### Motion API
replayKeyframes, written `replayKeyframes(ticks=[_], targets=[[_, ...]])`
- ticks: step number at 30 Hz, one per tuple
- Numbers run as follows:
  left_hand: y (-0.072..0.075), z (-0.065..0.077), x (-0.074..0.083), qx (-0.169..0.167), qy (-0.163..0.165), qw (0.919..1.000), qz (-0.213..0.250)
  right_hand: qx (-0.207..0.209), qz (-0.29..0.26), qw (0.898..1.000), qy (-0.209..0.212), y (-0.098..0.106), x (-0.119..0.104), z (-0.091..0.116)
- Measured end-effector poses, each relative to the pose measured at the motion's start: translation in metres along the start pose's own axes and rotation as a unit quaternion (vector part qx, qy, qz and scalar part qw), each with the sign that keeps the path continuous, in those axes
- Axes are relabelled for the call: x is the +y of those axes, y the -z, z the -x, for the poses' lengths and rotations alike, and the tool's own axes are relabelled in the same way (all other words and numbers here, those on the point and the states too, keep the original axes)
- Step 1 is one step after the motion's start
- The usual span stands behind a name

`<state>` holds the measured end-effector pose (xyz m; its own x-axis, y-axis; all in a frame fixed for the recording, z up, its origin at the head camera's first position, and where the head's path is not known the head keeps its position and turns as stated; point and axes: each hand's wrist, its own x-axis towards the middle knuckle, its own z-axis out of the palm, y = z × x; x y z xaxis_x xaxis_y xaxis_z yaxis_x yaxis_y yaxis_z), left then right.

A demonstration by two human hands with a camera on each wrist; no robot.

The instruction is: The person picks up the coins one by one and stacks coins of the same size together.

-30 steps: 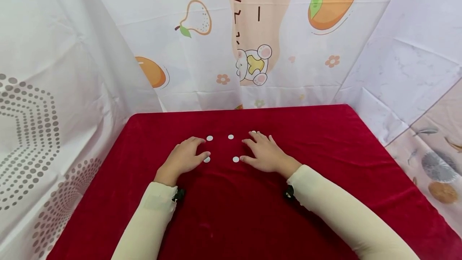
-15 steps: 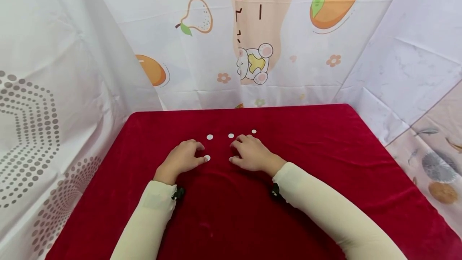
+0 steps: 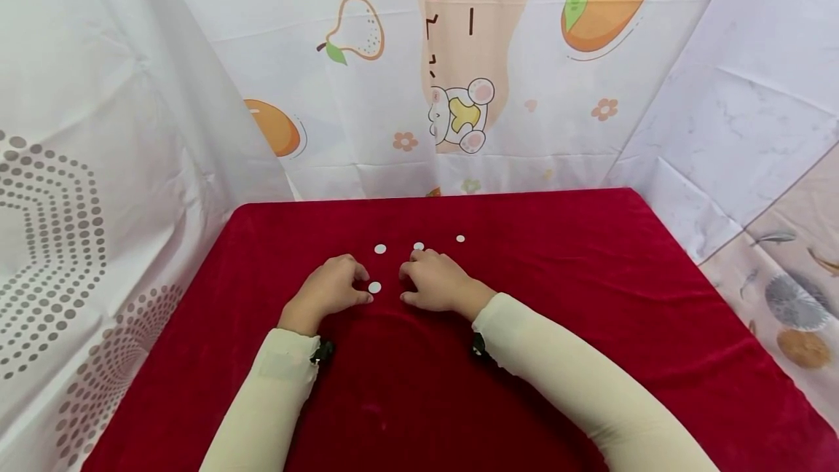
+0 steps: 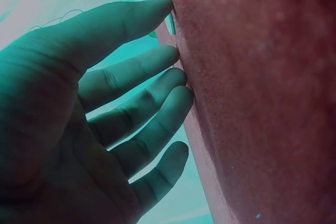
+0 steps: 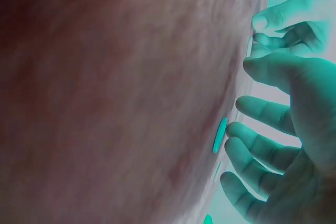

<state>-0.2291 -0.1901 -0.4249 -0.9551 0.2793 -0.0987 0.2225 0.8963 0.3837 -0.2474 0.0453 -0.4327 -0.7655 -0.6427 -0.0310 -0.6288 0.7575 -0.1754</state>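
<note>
- Nearest are two long cream sleeves, the left sleeve point(image 3: 262, 392) and the right sleeve point(image 3: 577, 384), both lying over a soft red velvet cloth point(image 3: 387, 406).
- A small black thing point(image 3: 322, 352) sits at the left wrist, and a small black lump point(image 3: 479, 344) sits at the right wrist.
- The left hand point(image 3: 330, 285) has its thumb and fingers bent a little, with a wide gap between them. It holds nothing.
- A flat, round white disc point(image 3: 374, 287) lies on the red cloth by that gap, just beside the left thumb tip.
- The right hand point(image 3: 435, 281) has a wide gap too, thumb apart from gently bent fingers, and it holds nothing. The gap faces the left hand.
- The right wrist view shows a thin disc point(image 5: 220, 135) near the right fingertips. I cannot tell which one it is.
- Farther back are three more white discs: the left far disc point(image 3: 380, 248), the middle far disc point(image 3: 418, 246) just past the right fingertips, and the right far disc point(image 3: 460, 238), apart from both hands.
- At the very back hangs a white curtain point(image 3: 373, 93) with orange fruit pictures.
</note>
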Motion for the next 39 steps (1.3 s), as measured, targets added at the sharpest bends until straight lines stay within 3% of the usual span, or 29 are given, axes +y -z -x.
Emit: replayKeyframes(ticks=[18,39], targets=[[-0.002,-0.001,0.006,0.004,-0.009,0.9999,0.001,-0.004,-0.024,1.000,-0.013,-0.001,-0.021,-0.019],[-0.006,-0.005,0.010,-0.009,-0.024,0.9997,0.003,0.007,-0.070,0.997,-0.016,-0.002,-0.023,-0.024]])
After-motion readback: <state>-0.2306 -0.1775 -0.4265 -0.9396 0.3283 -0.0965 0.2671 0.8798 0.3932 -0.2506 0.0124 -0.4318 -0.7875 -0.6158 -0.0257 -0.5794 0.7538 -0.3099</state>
